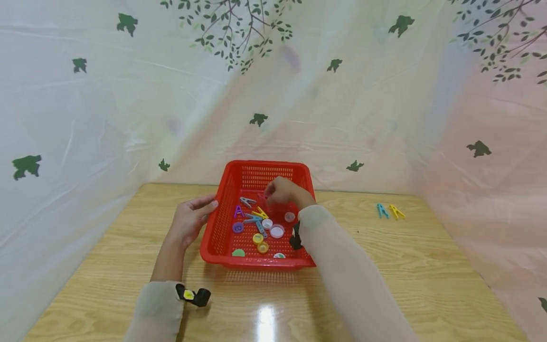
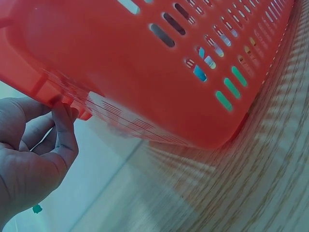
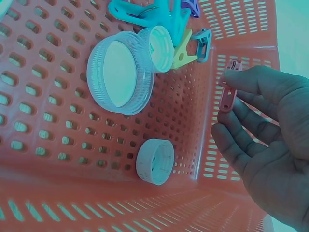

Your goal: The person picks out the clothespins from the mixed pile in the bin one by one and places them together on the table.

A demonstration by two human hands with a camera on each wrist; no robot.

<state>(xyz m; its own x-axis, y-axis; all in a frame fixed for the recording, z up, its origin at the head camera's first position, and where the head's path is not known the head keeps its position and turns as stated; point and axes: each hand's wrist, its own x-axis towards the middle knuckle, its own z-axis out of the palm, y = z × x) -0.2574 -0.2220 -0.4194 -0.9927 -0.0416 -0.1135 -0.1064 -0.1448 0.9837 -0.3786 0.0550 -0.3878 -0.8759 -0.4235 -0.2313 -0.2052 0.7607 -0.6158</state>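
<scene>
A red plastic basket point(image 1: 256, 262) stands on the wooden table. My left hand point(image 1: 192, 219) holds its left rim; in the left wrist view the fingers point(image 2: 63, 128) curl under the rim's edge. Inside the basket, my right hand point(image 1: 282, 192) pinches a reddish clothespin point(image 3: 229, 92) between thumb and fingers, above the far part of the floor. Below lie a grey clothespin point(image 1: 247, 202), a purple clothespin point(image 1: 239, 212), a yellow clothespin point(image 1: 260, 213) and blue ones. Several bottle caps lie nearer, among them a white cap point(image 1: 277, 231), a purple cap point(image 1: 238, 228) and a yellow cap point(image 1: 258, 238).
On the table point(image 1: 427, 266) to the right of the basket lie a blue clothespin point(image 1: 382, 211) and a yellow clothespin point(image 1: 397, 212). A pale curtain point(image 1: 205, 118) with printed leaves and birds hangs behind the table and along its sides.
</scene>
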